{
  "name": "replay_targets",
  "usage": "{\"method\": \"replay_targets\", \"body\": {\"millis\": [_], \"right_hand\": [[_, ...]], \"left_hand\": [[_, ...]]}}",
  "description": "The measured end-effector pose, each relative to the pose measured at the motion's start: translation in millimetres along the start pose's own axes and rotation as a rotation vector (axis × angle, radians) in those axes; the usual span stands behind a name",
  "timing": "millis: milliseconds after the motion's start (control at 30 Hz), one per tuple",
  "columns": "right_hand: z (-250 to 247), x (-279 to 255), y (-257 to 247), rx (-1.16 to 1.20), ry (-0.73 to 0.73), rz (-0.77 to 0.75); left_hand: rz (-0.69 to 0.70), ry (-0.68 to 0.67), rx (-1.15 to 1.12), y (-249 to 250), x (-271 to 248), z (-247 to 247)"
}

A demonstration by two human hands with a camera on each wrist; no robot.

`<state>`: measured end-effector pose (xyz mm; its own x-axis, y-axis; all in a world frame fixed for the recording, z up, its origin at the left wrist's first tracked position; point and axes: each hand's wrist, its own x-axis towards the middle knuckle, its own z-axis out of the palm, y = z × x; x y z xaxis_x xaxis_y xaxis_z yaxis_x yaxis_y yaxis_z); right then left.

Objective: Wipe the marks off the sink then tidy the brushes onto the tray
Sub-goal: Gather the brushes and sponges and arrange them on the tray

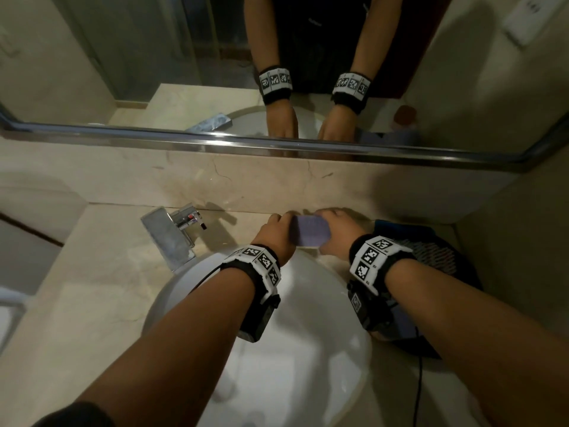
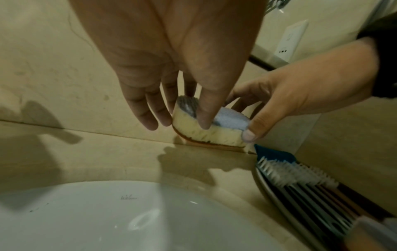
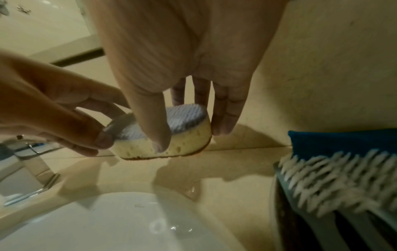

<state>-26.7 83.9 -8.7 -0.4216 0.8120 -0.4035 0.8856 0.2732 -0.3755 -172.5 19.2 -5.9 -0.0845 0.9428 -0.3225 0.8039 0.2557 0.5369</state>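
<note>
A yellow sponge [image 1: 311,231] with a grey-purple scrub top [image 2: 232,121] and a brown underside is held low over the counter, close to the back wall, behind the white sink [image 1: 308,334]. My left hand [image 1: 274,232] pinches its left end between thumb and fingers [image 2: 150,118]. My right hand [image 1: 337,238] pinches the other end, thumb in front and fingers [image 3: 227,118] behind. A brush [image 2: 300,173] with white bristles and a blue handle lies on the dark ribbed tray [image 2: 270,190] to the right. Small dark specks [image 2: 38,208] show on the sink rim.
A chrome faucet [image 1: 172,238] stands at the sink's back left. A mirror [image 1: 154,57] with a metal ledge runs along the wall above. The beige counter [image 1: 92,288] surrounds the basin. A black cable [image 1: 418,389] hangs at the front right.
</note>
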Motion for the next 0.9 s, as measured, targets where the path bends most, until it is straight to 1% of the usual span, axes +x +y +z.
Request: {"method": "replay_targets", "body": {"millis": [167, 467, 667, 733, 833, 900], "right_hand": [[-21, -36, 20, 0.0, 0.047, 0.001], [-29, -97, 76, 0.0, 0.005, 0.083], [-24, -124, 106, -0.06, -0.028, 0.083], [-22, -135, 113, -0.093, -0.052, 0.094], [-12, -141, 128, -0.103, -0.044, 0.107], [-5, -144, 131, -0.094, -0.081, 0.099]], "left_hand": [[0.075, 0.003, -0.009, 30, -21, 1], [0.151, -0.104, 0.015, 84, -52, 38], [0.154, -0.18, 0.019, 106, -67, 65], [0.143, -0.21, 0.041, 111, -70, 74], [0.141, -0.24, 0.092, 116, -75, 87], [0.124, -0.262, 0.12, 118, -79, 95]]}}
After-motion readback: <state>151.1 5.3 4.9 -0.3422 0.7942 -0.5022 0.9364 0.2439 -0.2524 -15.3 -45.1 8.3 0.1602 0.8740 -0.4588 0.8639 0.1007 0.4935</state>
